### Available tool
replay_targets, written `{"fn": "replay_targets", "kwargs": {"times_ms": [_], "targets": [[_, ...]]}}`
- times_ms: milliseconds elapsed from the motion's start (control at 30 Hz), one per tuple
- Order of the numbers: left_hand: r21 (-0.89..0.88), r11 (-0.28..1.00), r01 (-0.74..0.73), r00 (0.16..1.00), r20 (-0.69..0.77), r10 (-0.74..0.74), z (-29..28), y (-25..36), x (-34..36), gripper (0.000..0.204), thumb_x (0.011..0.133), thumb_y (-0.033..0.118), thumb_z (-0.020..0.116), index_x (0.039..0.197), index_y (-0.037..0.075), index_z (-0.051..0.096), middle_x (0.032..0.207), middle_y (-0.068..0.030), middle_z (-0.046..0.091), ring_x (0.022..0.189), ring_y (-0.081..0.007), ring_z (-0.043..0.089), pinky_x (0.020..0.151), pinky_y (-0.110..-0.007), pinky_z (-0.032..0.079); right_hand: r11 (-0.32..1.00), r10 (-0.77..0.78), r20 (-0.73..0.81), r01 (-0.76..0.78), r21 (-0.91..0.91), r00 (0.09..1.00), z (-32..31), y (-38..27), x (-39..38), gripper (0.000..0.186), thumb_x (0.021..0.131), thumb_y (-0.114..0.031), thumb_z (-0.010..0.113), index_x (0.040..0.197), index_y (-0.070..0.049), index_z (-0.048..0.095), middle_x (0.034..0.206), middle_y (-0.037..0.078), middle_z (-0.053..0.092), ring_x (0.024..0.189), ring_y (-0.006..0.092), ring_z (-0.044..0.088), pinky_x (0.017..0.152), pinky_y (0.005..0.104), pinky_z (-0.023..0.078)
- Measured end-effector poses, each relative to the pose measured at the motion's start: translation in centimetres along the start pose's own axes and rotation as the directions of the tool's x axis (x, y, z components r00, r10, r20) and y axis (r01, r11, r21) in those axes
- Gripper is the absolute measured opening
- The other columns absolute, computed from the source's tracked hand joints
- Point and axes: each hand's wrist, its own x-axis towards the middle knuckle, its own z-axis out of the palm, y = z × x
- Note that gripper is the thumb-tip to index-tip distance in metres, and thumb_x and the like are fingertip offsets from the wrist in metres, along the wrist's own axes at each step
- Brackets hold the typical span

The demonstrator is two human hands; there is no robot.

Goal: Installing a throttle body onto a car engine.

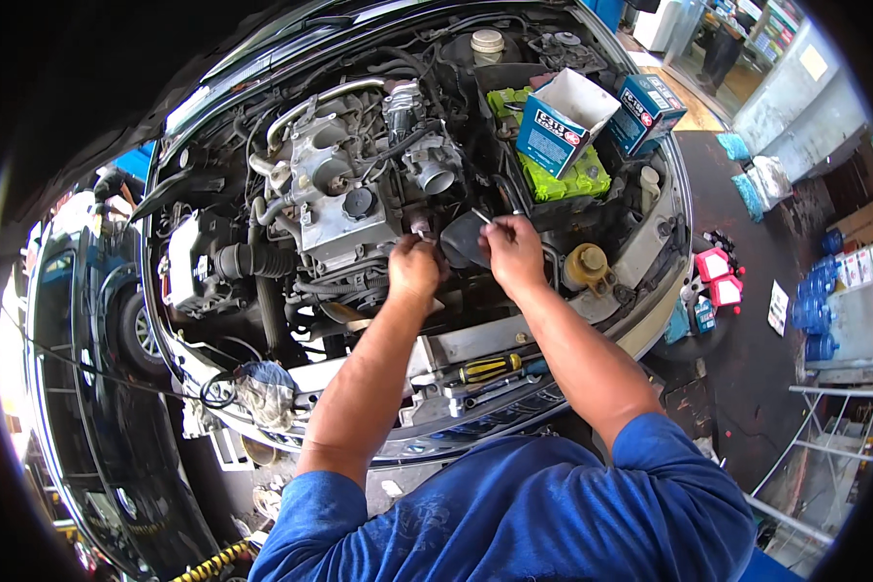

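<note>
Along the engine bay's right edge (684, 218), an open box (551, 145) sits tilted on the green battery (572, 181), with a second box (640, 126) just beside it. A yellowish reservoir (587, 264) stands near the front right corner. Along the front edge lie a screwdriver (490, 368) and wrenches (475, 393); a rag (265, 396) hangs toward the left. The engine (330, 184) fills the middle, and a dark cover (464, 239) crowds the gap between the hands.

Both forearms reach over the front edge. The right hand (516, 254) pinches a thin metal rod (482, 216) over the bay, right of the engine. The left hand (414, 269) is bent low beside the engine, fingers curled together; whether they grip anything I cannot tell.

Both boxes carry white print on blue-green, with red emblems.
</note>
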Motion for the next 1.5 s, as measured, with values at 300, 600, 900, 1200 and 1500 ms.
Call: {"fn": "replay_targets", "kwargs": {"times_ms": [300,600,900,1200,1500], "targets": [[0.941,0.099,-0.323,0.769,0.201,0.607,-4.2,6.7,8.0,0.028,0.086,0.031,0.054,0.083,0.003,0.056,0.078,-0.0278,0.061,0.080,-0.0485,0.058,0.070,-0.054,0.045,0.848,0.482,-0.276,-0.522,-0.093,0.832,9.2,2.4,10.4,0.031,0.082,-0.021,0.063,0.102,0.003,0.063,0.102,0.020,0.066,0.098,0.0312,0.065,0.079,0.0392,0.052],[0.957,-0.181,-0.229,0.826,0.289,0.484,1.6,7.4,12.9,0.060,0.061,0.058,0.077,0.083,0.003,0.063,0.081,-0.0209,0.067,0.081,-0.0391,0.064,0.076,-0.046,0.050,0.727,0.685,-0.137,-0.659,0.196,0.715,7.8,3.9,13.4,0.041,0.086,-0.018,0.054,0.122,0.000,0.047,0.116,0.024,0.058,0.105,0.0324,0.061,0.084,0.0390,0.050],[0.989,-0.112,-0.101,0.890,0.140,0.435,2.7,7.0,14.0,0.073,0.059,0.057,0.079,0.097,-0.003,0.063,0.091,-0.0259,0.066,0.088,-0.0404,0.064,0.078,-0.045,0.051,0.723,0.660,0.035,-0.622,-0.302,0.750,7.1,4.8,14.6,0.036,0.087,-0.018,0.051,0.121,-0.006,0.051,0.118,0.017,0.059,0.106,0.0278,0.061,0.086,0.0355,0.049],[0.989,-0.099,-0.108,0.867,0.143,0.478,2.4,6.4,14.7,0.063,0.057,0.056,0.079,0.086,0.002,0.064,0.081,-0.0199,0.067,0.079,-0.0372,0.066,0.073,-0.044,0.052,0.627,0.632,0.231,-0.312,-0.714,0.740,7.4,4.7,15.0,0.033,0.088,-0.018,0.049,0.119,-0.012,0.055,0.120,0.011,0.060,0.108,0.0231,0.060,0.088,0.0320,0.048],[0.988,-0.060,-0.140,0.856,0.151,0.494,2.9,5.6,15.2,0.062,0.056,0.056,0.079,0.083,0.002,0.063,0.083,-0.0203,0.067,0.080,-0.0372,0.065,0.073,-0.044,0.052,0.537,0.836,0.234,-0.657,-0.528,0.496,9.9,11.5,18.1,0.024,0.087,-0.021,0.051,0.107,-0.016,0.062,0.115,0.005,0.062,0.106,0.0142,0.059,0.088,0.0264,0.047]]}}
